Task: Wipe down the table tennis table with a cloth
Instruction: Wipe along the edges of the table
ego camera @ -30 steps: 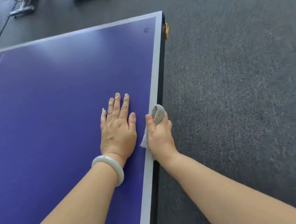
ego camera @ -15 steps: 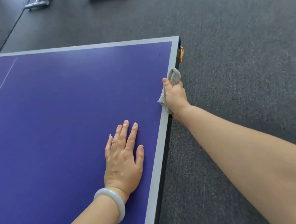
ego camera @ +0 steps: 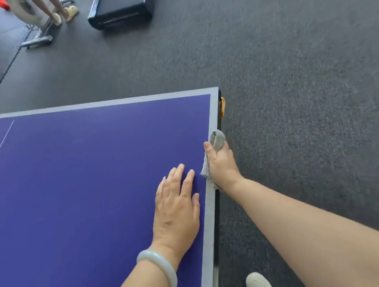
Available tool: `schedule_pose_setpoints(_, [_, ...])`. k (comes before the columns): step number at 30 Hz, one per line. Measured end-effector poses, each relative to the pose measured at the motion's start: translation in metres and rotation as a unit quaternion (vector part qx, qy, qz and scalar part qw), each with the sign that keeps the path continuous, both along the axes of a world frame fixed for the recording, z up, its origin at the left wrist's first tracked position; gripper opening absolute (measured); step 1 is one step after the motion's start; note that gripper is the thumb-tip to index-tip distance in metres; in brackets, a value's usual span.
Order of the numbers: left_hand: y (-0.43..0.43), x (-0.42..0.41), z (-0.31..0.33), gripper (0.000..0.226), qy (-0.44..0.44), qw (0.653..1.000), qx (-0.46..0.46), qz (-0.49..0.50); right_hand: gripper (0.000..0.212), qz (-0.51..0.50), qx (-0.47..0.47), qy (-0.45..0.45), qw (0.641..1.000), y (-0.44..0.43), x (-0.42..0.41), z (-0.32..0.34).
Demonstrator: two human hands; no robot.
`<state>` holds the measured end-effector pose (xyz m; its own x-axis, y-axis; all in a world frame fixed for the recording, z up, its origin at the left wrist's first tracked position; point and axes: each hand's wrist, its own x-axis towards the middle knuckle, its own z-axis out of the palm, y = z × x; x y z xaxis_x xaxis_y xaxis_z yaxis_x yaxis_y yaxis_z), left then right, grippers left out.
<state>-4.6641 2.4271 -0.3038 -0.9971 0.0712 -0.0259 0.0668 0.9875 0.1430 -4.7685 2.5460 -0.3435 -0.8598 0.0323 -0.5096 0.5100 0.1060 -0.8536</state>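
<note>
The table [ego camera: 66, 187] has a flat violet-blue top with a pale grey border and a dark side edge, and a thin white line crosses its left part. The cloth [ego camera: 217, 139] is grey and bunched. It lies folded over the table's right edge, short of the far right corner, gripped by the right hand [ego camera: 221, 165].
</note>
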Motion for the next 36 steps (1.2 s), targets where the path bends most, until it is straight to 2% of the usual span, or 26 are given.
schedule_pose_setpoints(2, [0.01, -0.038, -0.004, 0.056, -0.013, 1.0, -0.005, -0.016, 0.065, -0.007, -0.008, 0.01, 1.0, 0.0, 0.0, -0.003])
schedule_pose_setpoints(5, [0.022, -0.078, -0.018, 0.055, -0.03, 0.999, -0.022, 0.026, 0.062, -0.018, -0.023, 0.012, 1.0, -0.001, 0.0, -0.008])
schedule_pose_setpoints(10, [0.027, -0.084, -0.027, 0.059, -0.021, 0.997, -0.036, 0.057, 0.059, -0.002, -0.037, -0.01, 0.999, 0.002, -0.015, -0.006])
schedule_pose_setpoints(17, [0.026, -0.083, -0.022, 0.062, -0.03, 0.998, -0.002, 0.062, 0.045, 0.009, -0.105, -0.126, 0.986, 0.02, -0.131, 0.03])
schedule_pose_setpoints(20, [0.026, -0.082, -0.02, 0.061, -0.036, 0.997, 0.001, 0.069, 0.04, -0.005, -0.13, -0.177, 0.976, 0.029, -0.149, 0.044])
schedule_pose_setpoints(22, [0.027, -0.082, -0.018, 0.06, -0.039, 0.996, 0.004, 0.075, 0.028, -0.033, -0.164, -0.209, 0.964, 0.043, -0.149, 0.049])
schedule_pose_setpoints(24, [0.028, -0.081, -0.016, 0.06, -0.047, 0.996, 0.004, 0.078, 0.019, -0.048, -0.218, -0.211, 0.952, 0.06, -0.146, 0.052])
schedule_pose_setpoints(28, [0.03, -0.082, -0.011, 0.06, -0.062, 0.994, 0.01, 0.089, 0.016, -0.038, -0.266, -0.169, 0.948, 0.09, -0.145, 0.067])
schedule_pose_setpoints(30, [0.032, -0.082, -0.009, 0.06, -0.064, 0.994, 0.013, 0.092, 0.014, -0.005, -0.264, -0.153, 0.952, 0.1, -0.147, 0.072])
schedule_pose_setpoints(36, [0.034, -0.083, -0.003, 0.058, -0.062, 0.993, 0.011, 0.101, 0.016, 0.102, -0.176, -0.14, 0.969, 0.115, -0.145, 0.082])
